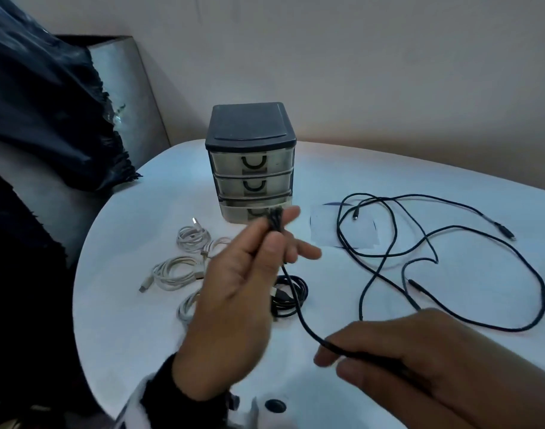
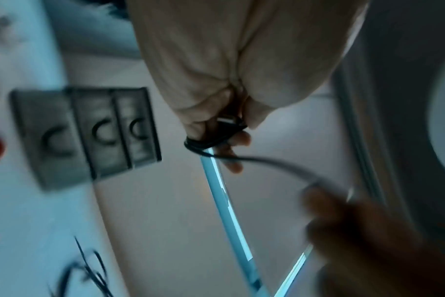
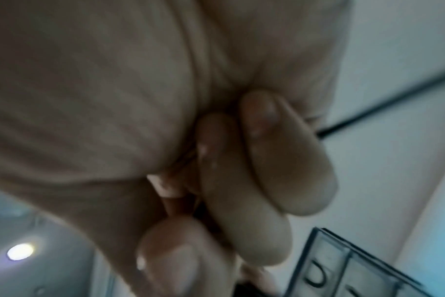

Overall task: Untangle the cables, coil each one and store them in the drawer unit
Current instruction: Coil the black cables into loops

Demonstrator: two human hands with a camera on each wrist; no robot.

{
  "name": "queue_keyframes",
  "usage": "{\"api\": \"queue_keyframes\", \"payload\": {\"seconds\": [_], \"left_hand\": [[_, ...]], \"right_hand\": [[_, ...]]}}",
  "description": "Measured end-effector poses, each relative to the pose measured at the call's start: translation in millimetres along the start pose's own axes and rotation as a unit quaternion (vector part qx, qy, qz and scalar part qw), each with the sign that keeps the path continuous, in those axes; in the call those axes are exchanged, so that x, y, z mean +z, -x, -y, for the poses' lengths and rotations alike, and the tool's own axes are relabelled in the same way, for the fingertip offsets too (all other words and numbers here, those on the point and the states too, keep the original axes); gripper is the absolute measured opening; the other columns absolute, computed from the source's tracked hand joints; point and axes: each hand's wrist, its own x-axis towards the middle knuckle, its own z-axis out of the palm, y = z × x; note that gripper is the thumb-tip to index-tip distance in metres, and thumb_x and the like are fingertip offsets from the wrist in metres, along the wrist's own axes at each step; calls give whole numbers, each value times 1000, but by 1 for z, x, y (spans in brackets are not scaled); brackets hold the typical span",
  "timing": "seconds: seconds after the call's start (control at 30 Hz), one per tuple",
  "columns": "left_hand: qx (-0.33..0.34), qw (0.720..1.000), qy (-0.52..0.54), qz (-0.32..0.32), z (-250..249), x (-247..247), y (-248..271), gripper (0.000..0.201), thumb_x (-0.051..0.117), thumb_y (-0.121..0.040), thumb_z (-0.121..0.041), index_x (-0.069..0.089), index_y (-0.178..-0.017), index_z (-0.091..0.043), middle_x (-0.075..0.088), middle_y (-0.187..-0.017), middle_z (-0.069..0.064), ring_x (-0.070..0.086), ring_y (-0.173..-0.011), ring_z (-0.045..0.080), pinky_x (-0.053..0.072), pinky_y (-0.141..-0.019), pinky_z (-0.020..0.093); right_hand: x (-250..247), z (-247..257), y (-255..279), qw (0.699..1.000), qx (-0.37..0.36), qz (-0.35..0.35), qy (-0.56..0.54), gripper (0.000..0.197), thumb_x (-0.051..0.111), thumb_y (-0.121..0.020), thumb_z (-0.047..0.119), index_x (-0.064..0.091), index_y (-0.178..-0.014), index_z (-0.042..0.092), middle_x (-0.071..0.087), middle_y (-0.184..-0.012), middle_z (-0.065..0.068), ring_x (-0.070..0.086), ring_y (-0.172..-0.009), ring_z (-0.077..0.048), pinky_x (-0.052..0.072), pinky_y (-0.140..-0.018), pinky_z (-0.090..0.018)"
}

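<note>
The left hand (image 1: 234,292) is raised above the white table (image 1: 141,335), its thumb and fingers pinched round a small bundle of black cable loops (image 1: 274,219); the left wrist view shows what the head view only hints at, that several turns of this black cable (image 2: 203,143) lie wound together under the curled fingers (image 2: 239,138), with two fingertips poking out below. From the bundle one strand runs down and to the right into the right hand (image 1: 420,360), which sits lower and nearer the body, fingers curled round the strand so that it is gripped between fingertips and thumb. The right wrist view is blurred and nearly filled by folded fingers (image 3: 280,160); it shows the cable only as a dark line leaving the far side of the hand. Under the left hand on the table lies a coiled black cable (image 1: 291,294), and to its left three coiled white cables (image 1: 178,270). Further right the loose black cables (image 1: 420,252) sprawl in overlapping loops, partly over a sheet of paper (image 1: 324,224). The drawer unit (image 1: 251,162) stands upright behind the left hand, its three clear drawers pushed in; I cannot tell whether anything is inside.
</note>
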Motion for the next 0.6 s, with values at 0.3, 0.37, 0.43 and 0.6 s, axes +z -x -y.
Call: {"api": "queue_keyframes", "payload": {"seconds": [0.3,0.37,0.43,0.6], "left_hand": [[-116,954,75,266,1,20,21,45,41,-99,-42,70,-105,-7,63,-69,-7,61,-73,5,48,-95,47],[-117,942,167,268,-1,16,16,41,48,-100,-40,70,-110,-6,60,-66,-4,60,-64,6,49,-91,46],[-103,930,255,242,-1,9,11,40,54,-98,-38,70,-112,-4,59,-68,-5,60,-60,6,52,-90,35],[-77,918,378,92,0,-4,1,39,65,-89,-25,68,-115,3,56,-73,-2,64,-71,14,52,-94,31]], "right_hand": [[-17,-32,-1,915,59,-363,-164,7,75,-74,45,77,-75,38,72,-68,19,66,-64,-1,46,-57,-5],[-9,-37,-12,920,88,-331,-190,8,71,-74,30,79,-77,30,71,-64,18,64,-59,2,43,-56,-4],[3,-38,-19,935,107,-266,-207,14,67,-78,38,80,-80,32,66,-58,14,53,-51,1,39,-52,-9],[22,-32,-27,979,92,-115,-141,25,57,-92,45,74,-87,28,46,-54,5,35,-48,-5,30,-49,-20]]}}
